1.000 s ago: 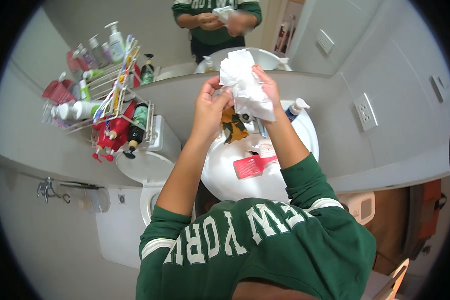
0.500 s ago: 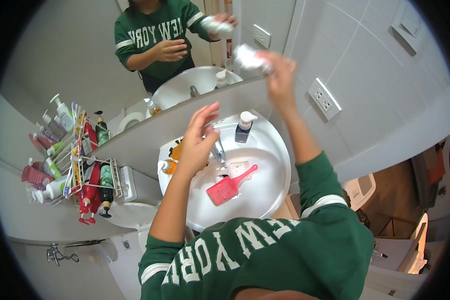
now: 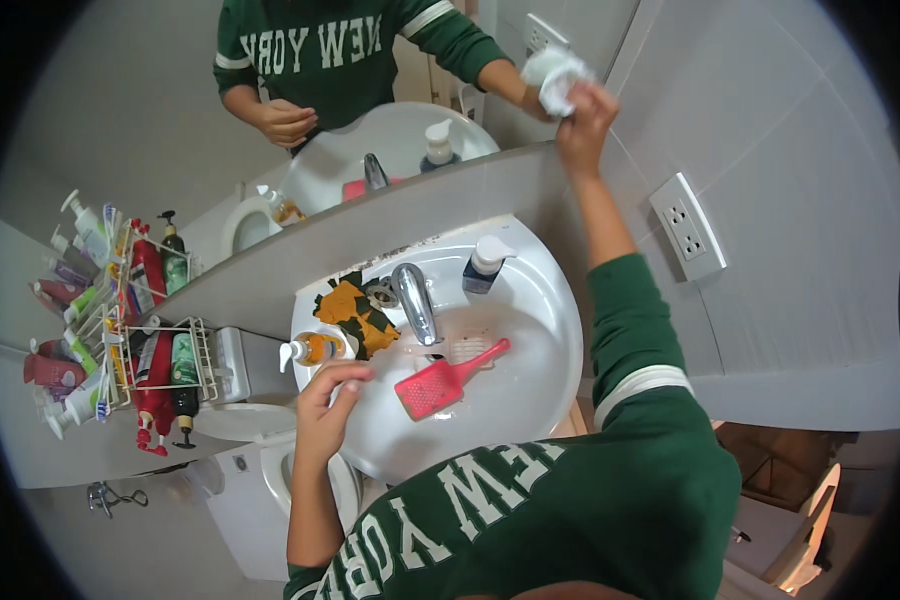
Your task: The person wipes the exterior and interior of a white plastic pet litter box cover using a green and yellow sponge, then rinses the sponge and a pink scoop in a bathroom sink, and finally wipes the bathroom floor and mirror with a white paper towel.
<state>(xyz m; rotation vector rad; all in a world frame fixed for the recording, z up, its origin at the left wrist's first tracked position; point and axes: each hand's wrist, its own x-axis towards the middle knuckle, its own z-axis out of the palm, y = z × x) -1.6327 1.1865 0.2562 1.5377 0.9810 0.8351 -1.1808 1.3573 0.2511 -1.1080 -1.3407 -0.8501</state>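
Observation:
High on the right, my right hand (image 3: 588, 125) grips a crumpled white cloth (image 3: 558, 92) against the mirror (image 3: 120, 110), near its right edge. The cloth is slightly blurred, and paper cannot be ruled out. By the left rim of the white sink (image 3: 535, 395), my left hand (image 3: 328, 410) hovers with nothing in it, fingers loosely bent and thumb apart. A pink perforated scoop (image 3: 430, 391) lies in the basin, below the chrome faucet (image 3: 413, 300). Beneath its handle shows a pale slotted piece (image 3: 467, 350).
On the sink's back ledge stand a dark pump bottle (image 3: 483, 268) and an amber pump bottle (image 3: 320, 347), with a yellow-and-dark-green cloth (image 3: 355, 315) between. A wire rack (image 3: 205, 350) of several bottles hangs left, above the toilet (image 3: 278, 470). A wall outlet (image 3: 688, 228) is at right.
My right hand has carried the white cloth up and right onto the mirror. My left hand has dropped from in front of the faucet toward the sink's left rim. The view has shifted slightly.

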